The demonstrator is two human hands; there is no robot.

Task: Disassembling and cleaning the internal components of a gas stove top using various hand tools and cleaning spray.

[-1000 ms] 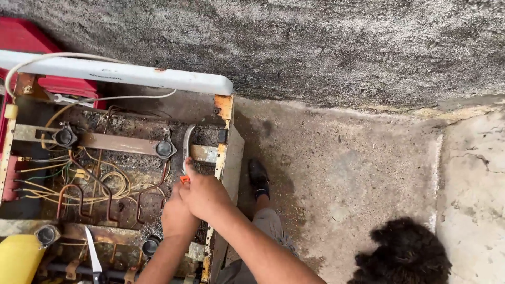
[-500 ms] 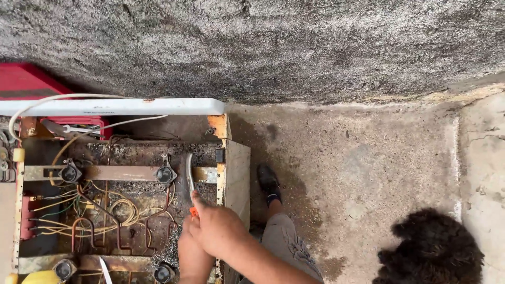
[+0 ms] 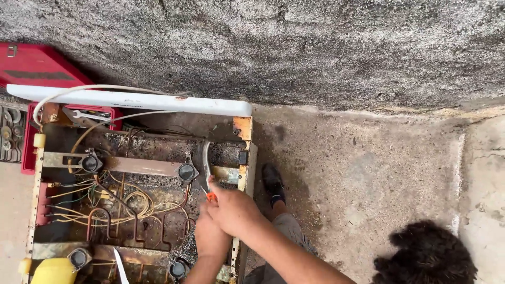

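Right hand (image 3: 234, 210) closed around a small orange-handled tool (image 3: 211, 196), fingers curled tight, tool tip set against the lower end of a bent grey metal tube (image 3: 205, 160) near the right edge of an opened, rusty stove chassis (image 3: 142, 152). Left hand (image 3: 209, 239) just below and touching the right, knuckles up, fingers tucked out of sight; impossible to tell whether clenched or spread.

Inside the chassis: a flat brown metal crossbar (image 3: 142, 166) with a round black burner valve (image 3: 187, 172) at its right end and another black valve (image 3: 90, 163) at its left. Beneath the bar, a tangle of yellow and copper-coloured wires and thin tubes (image 3: 126, 208). At the lower left corner, a yellow rounded cylinder (image 3: 52, 272).

Along the top of the chassis, a long white metal panel edge (image 3: 131, 100), a white cable (image 3: 63, 93) looping over it. Behind, a red plastic toolbox (image 3: 37, 66), a silver open-end spanner (image 3: 89, 115) lying by its tray.

On the stained concrete floor (image 3: 368, 184) to the right, a dark shoe (image 3: 273, 181) and, at bottom right, a black curly-haired animal (image 3: 426, 255). Rough grey wall (image 3: 315, 47) above.
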